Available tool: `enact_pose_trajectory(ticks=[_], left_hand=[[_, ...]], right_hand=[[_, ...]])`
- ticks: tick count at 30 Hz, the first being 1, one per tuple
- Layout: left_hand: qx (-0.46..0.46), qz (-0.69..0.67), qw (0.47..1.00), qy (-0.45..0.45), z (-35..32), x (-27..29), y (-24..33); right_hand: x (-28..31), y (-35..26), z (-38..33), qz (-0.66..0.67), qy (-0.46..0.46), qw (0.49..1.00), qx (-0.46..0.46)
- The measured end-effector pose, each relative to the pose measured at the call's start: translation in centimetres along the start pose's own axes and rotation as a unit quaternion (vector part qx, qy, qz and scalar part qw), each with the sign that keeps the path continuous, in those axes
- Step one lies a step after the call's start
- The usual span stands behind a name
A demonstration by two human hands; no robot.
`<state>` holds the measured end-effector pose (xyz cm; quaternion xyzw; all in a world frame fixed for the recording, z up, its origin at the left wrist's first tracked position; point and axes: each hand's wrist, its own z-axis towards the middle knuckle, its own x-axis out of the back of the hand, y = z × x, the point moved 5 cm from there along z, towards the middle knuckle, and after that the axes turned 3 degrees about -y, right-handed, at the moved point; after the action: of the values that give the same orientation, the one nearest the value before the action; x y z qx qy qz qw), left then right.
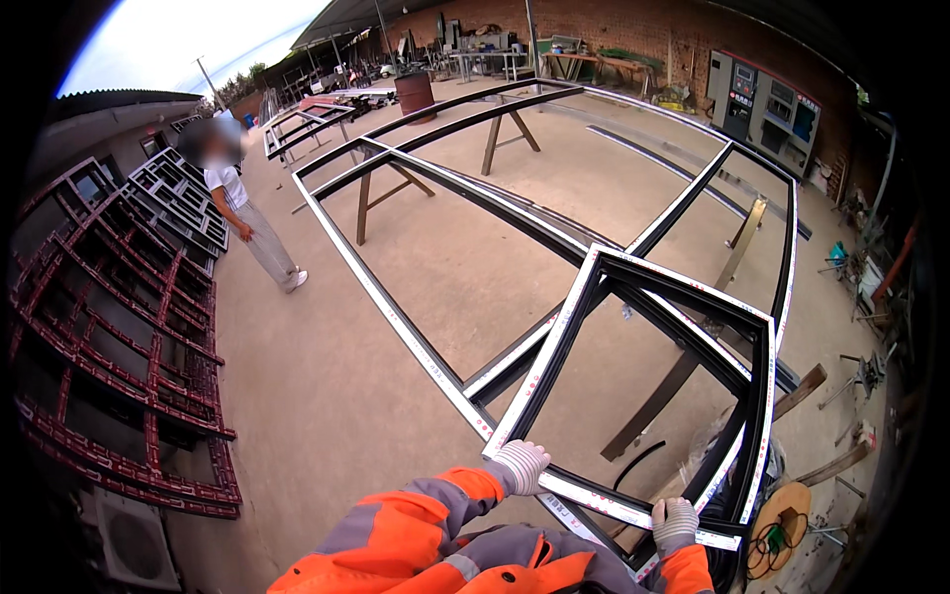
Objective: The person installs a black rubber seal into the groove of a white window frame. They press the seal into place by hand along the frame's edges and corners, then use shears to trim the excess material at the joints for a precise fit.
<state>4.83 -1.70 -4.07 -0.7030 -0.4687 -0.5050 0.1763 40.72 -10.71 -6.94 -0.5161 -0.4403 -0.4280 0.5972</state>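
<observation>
My left hand [522, 465], in a striped work glove, is closed round the near left corner of a small window frame [554, 361]. My right hand [675, 520], gloved alike, grips the same frame's near bar towards its right end. White film with small red marks covers this frame's face; its inner edges are black. It rests tilted over the near right part of a much larger black and white window frame [435, 370], which lies flat on trestles [507, 139]. Fingers of both hands are partly hidden behind the bar.
Red-wrapped frames [158, 366] lean in a stack at left, near a standing person [231, 193]. A rust-red barrel [415, 96] and a grey machine cabinet [757, 104] stand farther back. Beside my right arm lies a round wooden disc [782, 525] with cable.
</observation>
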Motion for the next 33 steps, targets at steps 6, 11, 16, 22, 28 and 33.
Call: enact_pose_trajectory(ticks=[6, 11, 16, 22, 28, 33], left_hand=[[0.003, -0.002, 1.0, -0.006, 0.2, -0.1, -0.5], [-0.001, -0.006, 1.0, -0.003, 0.1, -0.4, -0.5], [0.0, -0.008, 1.0, -0.001, 0.1, -0.4, -0.5], [0.005, -0.01, 1.0, -0.01, -0.3, -0.4, -0.8], [-0.001, 0.002, 1.0, -0.016, 0.9, -0.4, -0.7], [0.04, 0.03, 0.998, -0.024, 1.1, -0.6, -0.5]], right_hand=[[-0.7, 0.8, -0.1, -0.015, -0.008, 1.0, 0.003], [-0.9, 1.1, -0.2, -0.012, 0.005, 1.0, 0.01], [-0.8, 1.0, -0.3, 0.001, 0.022, 0.999, 0.024], [-0.5, 0.0, -0.3, -0.004, 0.013, 1.0, 0.015], [0.6, -0.4, 0.3, -0.018, -0.061, 0.997, -0.035], [2.6, -1.4, 1.5, -0.024, -0.146, 0.986, -0.078]])
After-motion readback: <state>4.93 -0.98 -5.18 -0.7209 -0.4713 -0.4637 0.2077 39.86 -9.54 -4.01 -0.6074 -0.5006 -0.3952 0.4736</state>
